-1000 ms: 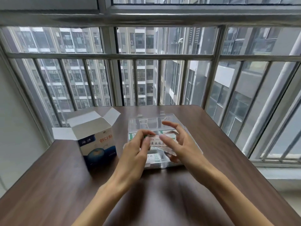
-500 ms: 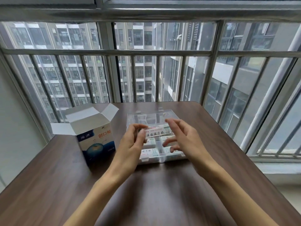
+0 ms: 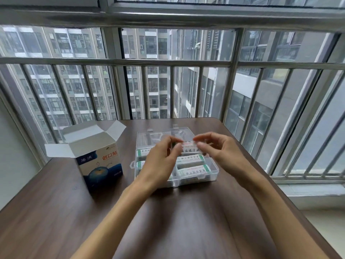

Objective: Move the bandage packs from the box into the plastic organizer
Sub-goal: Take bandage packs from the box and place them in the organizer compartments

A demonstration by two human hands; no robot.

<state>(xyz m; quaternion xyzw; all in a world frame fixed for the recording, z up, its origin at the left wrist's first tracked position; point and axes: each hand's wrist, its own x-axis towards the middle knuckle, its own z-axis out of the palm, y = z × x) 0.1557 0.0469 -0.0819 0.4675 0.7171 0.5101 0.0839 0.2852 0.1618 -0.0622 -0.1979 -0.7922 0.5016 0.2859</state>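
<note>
A clear plastic organizer [image 3: 212,171] lies open in the middle of the table, its compartments holding several white bandage packs [image 3: 192,170]. Above its far right compartments, one bandage pack [image 3: 189,147] is held between both hands. My left hand [image 3: 160,163] pinches its left end and my right hand [image 3: 216,148] pinches its right end. The white and blue bandage box [image 3: 100,165] stands to the left of the organizer with its top flaps open. My left hand hides the organizer's left compartments.
The brown wooden table [image 3: 168,221] ends just behind the organizer, against a barred window [image 3: 171,90]. Its right edge runs close to the organizer's right side, with a window sill [image 3: 308,191] beyond.
Both hands have carried the held pack away from me, from the organizer's middle to over its far right compartments. The box and the organizer have stayed put.
</note>
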